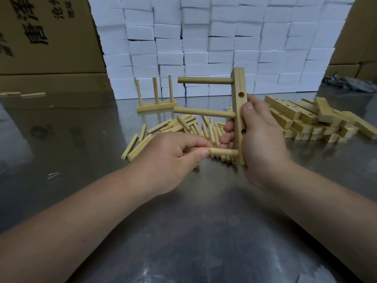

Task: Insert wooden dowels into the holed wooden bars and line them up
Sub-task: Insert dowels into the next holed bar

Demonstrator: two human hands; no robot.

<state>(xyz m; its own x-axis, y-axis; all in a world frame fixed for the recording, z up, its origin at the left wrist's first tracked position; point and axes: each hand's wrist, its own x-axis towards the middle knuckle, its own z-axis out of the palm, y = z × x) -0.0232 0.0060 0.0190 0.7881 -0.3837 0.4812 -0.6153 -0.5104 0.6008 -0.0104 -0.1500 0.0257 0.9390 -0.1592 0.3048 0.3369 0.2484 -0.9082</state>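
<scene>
Two loose dowels (32,94) lie far off at the left of the steel worktop (183,231), before a printed cardboard box (47,33). Nearer, the left hand (171,156) has its grip closed on a dowel (222,151), thumb and fingers pinching it level, its far end meeting the lowest hole of the holed bar (239,111). Behind lies a scattered pile of dowels (183,125), and beyond that a finished bar (156,105) stands with three dowels upright, before a wall of white foam blocks (224,37). The right hand (263,144) wraps its grip round the holed bar, held on end near the worktop's middle, two dowels already jutting leftward from it. Further right, a heap of bare bars (306,121) rests.
</scene>
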